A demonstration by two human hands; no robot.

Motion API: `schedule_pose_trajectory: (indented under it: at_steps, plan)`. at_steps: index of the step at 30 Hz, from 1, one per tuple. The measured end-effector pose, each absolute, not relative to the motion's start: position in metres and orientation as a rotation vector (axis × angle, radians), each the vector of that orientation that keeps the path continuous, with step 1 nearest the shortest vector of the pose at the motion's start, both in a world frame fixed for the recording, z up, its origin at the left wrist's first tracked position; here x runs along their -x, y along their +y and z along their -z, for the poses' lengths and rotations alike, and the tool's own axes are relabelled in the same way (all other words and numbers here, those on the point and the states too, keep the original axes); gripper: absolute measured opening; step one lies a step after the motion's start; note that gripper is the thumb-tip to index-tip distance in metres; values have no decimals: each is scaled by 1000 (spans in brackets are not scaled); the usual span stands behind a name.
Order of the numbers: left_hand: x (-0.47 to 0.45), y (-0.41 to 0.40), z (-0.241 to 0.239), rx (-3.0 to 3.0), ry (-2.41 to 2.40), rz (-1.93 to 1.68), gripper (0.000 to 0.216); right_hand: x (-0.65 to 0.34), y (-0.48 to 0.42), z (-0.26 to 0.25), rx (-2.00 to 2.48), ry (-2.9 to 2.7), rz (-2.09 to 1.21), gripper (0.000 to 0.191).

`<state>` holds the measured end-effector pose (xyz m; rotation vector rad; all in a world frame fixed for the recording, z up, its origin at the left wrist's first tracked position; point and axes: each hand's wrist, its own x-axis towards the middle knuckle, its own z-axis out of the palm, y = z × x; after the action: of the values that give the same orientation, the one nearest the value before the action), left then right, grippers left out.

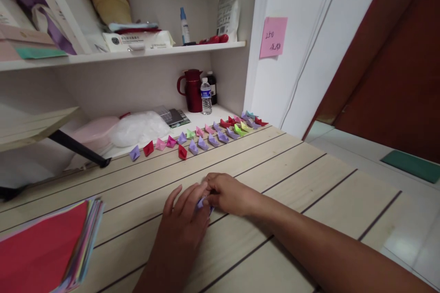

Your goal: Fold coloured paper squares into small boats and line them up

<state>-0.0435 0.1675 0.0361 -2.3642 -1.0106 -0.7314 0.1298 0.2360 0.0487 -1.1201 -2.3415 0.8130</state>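
Together, hands [202, 206] on purple paper [202, 203] (tabletop)

Both forearms are bare, with no sleeve in view. The left hand [182, 219] and the right hand [228, 194] wear no gloves, rings or watch.

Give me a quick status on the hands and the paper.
Left hand and right hand both pinching small purple paper on wooden table. Finished paper boats lined up beyond. Nothing between.
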Motion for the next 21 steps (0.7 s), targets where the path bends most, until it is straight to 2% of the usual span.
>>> schedule_pose_trajectory:
  at_steps: [15,21]
  plan:
    - [45,164,-32,2344,-1159,711,17,-127,232,-45,1066,-2391,-681,7]
    - [45,167,-22,2434,-1530,880,17,-127,232,-43,1014,-2414,-660,12]
